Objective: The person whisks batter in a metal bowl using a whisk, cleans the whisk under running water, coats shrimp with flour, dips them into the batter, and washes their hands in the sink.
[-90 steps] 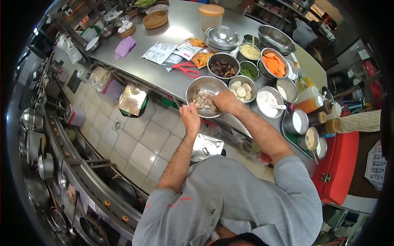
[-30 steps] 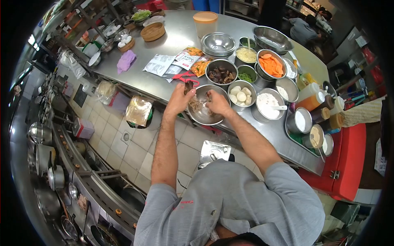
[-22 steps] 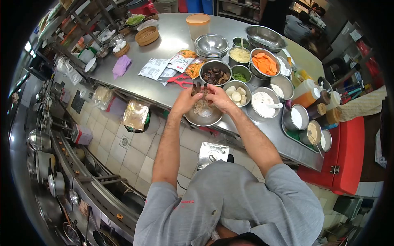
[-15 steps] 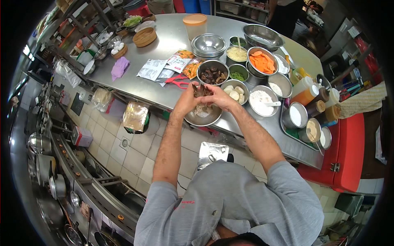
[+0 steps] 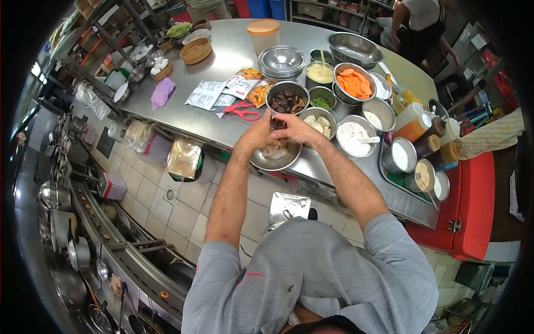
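Metal is shown across the whole surface [image 5: 228, 44], and at its near edge a bowl [image 5: 278, 165] is placed, below the 2 hands. Dark food [image 5: 276, 123] is held over the bowl, its outline partly covered by fingers. The left hand [image 5: 256, 135] is closed on the food from the left side, and the right hand [image 5: 296, 129] is laid against it from the right, so the grip of both is brought together on the same bundle; how firmly it is pressed cannot be told. Pale pieces [image 5: 273, 151] are seen in the bowl beneath, half hidden by the hands.

To the left along the near edge, red scissors [image 5: 243, 111] are laid with the handles toward the bowl, beside silvery packets [image 5: 206, 94]. Dark chopped pieces [image 5: 287, 102] are kept just beyond the hands, and round white pieces [image 5: 317, 123] just beside the right hand. White powder [image 5: 351, 133] with a white spoon [image 5: 369, 140] is set further right. Orange slices [image 5: 354, 83] are placed farther from the near edge. Toward the far edge, a tub [image 5: 263, 38] is stood upright, covered by an orange lid [image 5: 263, 25].
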Motion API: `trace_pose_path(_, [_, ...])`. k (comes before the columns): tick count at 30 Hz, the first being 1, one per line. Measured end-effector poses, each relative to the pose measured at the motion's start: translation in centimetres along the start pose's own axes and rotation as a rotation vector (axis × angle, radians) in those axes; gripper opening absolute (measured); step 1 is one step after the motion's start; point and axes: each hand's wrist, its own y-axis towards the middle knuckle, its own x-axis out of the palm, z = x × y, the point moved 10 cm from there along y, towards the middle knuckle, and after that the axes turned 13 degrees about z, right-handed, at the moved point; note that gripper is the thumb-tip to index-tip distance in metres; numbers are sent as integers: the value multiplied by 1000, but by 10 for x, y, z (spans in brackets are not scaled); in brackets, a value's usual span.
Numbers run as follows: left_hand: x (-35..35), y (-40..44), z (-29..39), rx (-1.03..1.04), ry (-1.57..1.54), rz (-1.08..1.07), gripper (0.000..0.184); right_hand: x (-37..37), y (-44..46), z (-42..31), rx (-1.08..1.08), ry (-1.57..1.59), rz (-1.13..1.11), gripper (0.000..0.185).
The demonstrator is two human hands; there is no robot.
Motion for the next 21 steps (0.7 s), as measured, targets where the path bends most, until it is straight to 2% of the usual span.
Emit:
trace_pose_path(4, [1, 8, -6, 88, -140, 33, 111, -1, -2, -7, -74, -85, 1, 32])
trace_pose_path(6, [2, 9, -5, 102, -195, 24, 112, -1, 0, -10, -142, -119, 27, 23])
trace_pose_path(8, [4, 4, -5, -42, -429, -39, 114, -6, 0, -7, -104, -99, 53, 21])
trace_pose_path(9, [7, 4, -10, -39, -427, -41, 114, -10, 1, -7, -69, -79, 77, 19])
trace_pose_path(11, [4, 6, -22, 58, -416, 82, 99, -15, 0, -8, 4, -11, 92, 18])
trace_pose_path(12, [6, 6, -23, 57, -416, 81, 99, -16, 0, -2, 80, 56, 102, 17])
trace_pose_path(14, [12, 3, -9, 150, -663, 5, 96, -17, 4, -5, 36, 6, 112, 20])
trace_pose_path(15, [13, 2, -6, 152, -664, 5, 96, -19, 7, -7, 9, -38, 142, 21])
trace_pose_path(17, [20, 2, -6, 50, -739, -29, 81, -22, 10, -10, -16, -84, 178, 22])
trace_pose_path(19, [24, 2, -5, -10, -745, -78, 74, -31, 10, -22, -110, -255, 275, 25])
trace_pose_path(20, [30, 1, -7, -73, -750, -123, 68, -32, 10, -22, -108, -256, 279, 25])
trace_pose_path(21, [33, 3, -10, -70, -750, -127, 68, -31, 11, -30, -194, -282, 292, 26])
